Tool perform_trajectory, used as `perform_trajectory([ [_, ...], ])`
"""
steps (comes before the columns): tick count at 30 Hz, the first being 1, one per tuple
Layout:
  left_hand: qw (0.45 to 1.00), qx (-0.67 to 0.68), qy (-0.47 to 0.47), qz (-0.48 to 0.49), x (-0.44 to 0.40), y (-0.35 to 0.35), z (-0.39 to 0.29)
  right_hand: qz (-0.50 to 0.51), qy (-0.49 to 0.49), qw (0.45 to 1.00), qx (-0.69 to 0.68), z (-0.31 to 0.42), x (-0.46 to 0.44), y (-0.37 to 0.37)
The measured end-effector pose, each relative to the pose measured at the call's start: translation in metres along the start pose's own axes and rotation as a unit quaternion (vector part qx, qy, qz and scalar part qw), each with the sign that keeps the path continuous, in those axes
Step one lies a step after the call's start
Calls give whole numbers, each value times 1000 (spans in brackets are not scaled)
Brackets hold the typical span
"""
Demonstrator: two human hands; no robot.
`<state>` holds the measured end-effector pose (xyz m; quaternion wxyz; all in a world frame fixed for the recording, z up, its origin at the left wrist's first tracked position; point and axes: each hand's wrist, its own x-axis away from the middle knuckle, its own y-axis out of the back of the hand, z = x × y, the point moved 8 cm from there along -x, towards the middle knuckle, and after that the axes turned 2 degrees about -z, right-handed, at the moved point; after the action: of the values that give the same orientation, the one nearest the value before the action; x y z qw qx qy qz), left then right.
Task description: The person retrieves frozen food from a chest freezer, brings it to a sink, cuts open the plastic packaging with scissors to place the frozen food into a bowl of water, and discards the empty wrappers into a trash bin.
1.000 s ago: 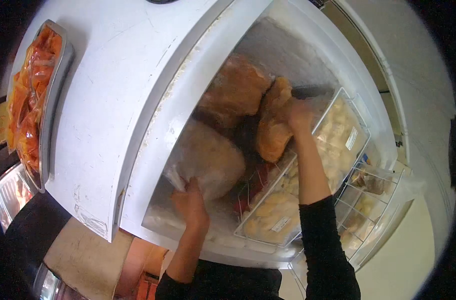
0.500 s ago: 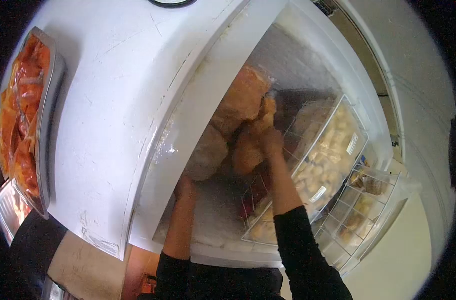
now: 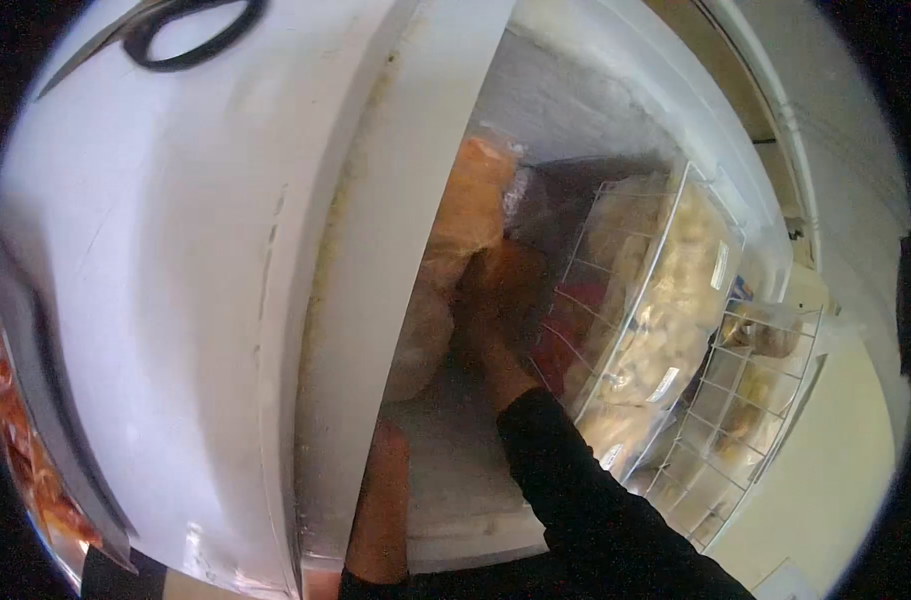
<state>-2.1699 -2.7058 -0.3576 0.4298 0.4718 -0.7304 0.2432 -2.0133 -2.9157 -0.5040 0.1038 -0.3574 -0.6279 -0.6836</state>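
Inside an open chest freezer (image 3: 440,490), my right hand (image 3: 480,320) reaches down among frozen bags. It is against a brownish bag (image 3: 520,275); its fingers are dark and blurred, so their grip is unclear. An orange bag (image 3: 470,200) lies just beyond it, and a pale frosty bag (image 3: 420,340) sits to its left, partly under the lid edge. My left hand (image 3: 387,445) is low beside the lid's edge, near the pale bag, with its fingers hidden.
Wire baskets (image 3: 635,300) with bags of pale food (image 3: 680,290) line the freezer's right side. On the white lid (image 3: 205,300) lie black-handled scissors (image 3: 195,35) and a metal tray (image 3: 60,400) with red packages. A dark red bag (image 3: 565,340) shows behind the wires.
My right hand has shifted left and deeper, and the brownish bag has moved with it or turned. The view has moved, bringing the scissors further in and the tray toward the edge.
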Motion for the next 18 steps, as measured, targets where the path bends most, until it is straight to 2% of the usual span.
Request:
perform_trajectory([
  [13,996,-84,-9,3,22,23,-10,8,-22,999,-34,-50,-39,-73],
  [16,995,-92,-29,11,15,17,-16,-7,-22,993,-113,-45,-42,-51],
  [18,994,-95,-40,26,11,7,-19,-42,-38,973,-225,-27,-55,-26],
])
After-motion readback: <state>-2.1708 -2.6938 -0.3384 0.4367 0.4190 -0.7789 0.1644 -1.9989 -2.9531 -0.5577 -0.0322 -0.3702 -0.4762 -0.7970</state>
